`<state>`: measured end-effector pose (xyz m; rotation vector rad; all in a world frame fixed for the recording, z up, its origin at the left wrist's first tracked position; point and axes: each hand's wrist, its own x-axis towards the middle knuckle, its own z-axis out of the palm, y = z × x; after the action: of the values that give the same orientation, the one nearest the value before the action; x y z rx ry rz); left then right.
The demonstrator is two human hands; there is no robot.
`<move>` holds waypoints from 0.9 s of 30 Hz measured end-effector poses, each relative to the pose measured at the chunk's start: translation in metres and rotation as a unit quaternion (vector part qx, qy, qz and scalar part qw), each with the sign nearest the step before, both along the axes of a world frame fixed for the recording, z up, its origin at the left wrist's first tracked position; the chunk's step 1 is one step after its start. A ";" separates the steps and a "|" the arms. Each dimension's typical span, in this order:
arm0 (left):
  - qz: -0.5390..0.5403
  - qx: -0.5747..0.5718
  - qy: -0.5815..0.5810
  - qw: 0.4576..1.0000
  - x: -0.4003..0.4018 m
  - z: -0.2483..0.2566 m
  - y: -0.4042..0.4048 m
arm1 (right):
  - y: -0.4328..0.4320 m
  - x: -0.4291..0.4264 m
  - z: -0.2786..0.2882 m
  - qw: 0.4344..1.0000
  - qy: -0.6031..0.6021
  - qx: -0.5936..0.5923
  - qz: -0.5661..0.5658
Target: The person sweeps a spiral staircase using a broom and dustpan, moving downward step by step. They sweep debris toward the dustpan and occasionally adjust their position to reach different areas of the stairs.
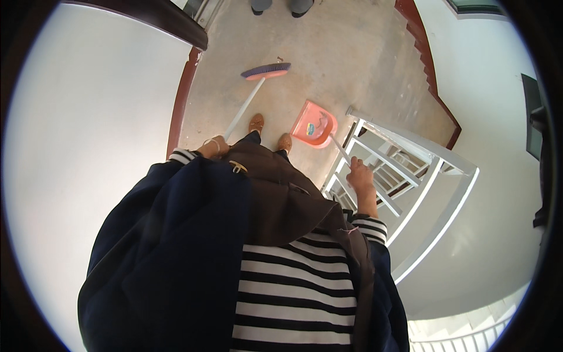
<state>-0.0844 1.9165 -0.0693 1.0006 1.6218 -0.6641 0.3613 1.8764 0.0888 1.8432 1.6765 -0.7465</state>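
My left hand point(214, 147) is closed around the white handle of a broom point(268, 73), which has a pink head and dark purple bristles. The broom's head rests on the concrete floor ahead of my feet, with a small brown bit of debris just beyond the bristles. In my right hand point(360, 174) is the pale handle of a pink dustpan point(313, 124). The dustpan lies near my right shoe, its open edge facing left, and bears a small sticker and a dark, thin scrap inside.
White metal stair railing point(433, 193) stands close on my right, with stairs below. White walls with dark red skirting point(180, 103) flank the floor. Another person's feet point(301, 6) are at the top. A dark door frame point(176, 22) is at upper left.
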 end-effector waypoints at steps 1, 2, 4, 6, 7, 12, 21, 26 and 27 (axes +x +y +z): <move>-0.103 0.021 -0.038 0.994 -0.008 0.012 0.001 | 0.001 0.002 0.001 1.000 -0.002 -0.002 -0.003; -0.200 0.034 -0.075 0.976 -0.017 0.023 0.005 | 0.001 0.003 0.003 1.000 -0.004 -0.002 0.001; -0.165 0.035 -0.053 0.984 -0.027 0.043 0.013 | 0.002 0.008 0.005 1.000 -0.004 0.000 0.015; -0.086 0.026 -0.032 0.995 -0.036 0.059 0.020 | 0.005 0.012 0.006 1.000 -0.001 0.011 0.024; -0.147 0.022 -0.043 0.988 -0.037 0.063 0.024 | 0.008 0.015 0.007 0.999 -0.001 0.032 0.022; 0.017 0.091 -0.006 0.996 -0.028 0.037 0.051 | 0.032 0.020 0.005 0.995 0.029 0.090 0.016; -0.358 0.064 -0.081 0.928 -0.014 0.022 0.074 | 0.075 -0.003 -0.007 0.993 0.038 0.102 -0.035; -0.214 0.022 0.023 0.976 -0.026 0.077 0.069 | 0.100 -0.021 -0.022 0.992 0.056 0.104 -0.038; -0.184 0.013 0.030 0.982 -0.028 0.083 0.068 | 0.103 -0.020 -0.023 0.992 0.064 0.102 -0.050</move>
<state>-0.1125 1.9850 0.0141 1.3273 1.5127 -0.9302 0.3416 1.9791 0.0662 2.0709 1.8091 -0.7732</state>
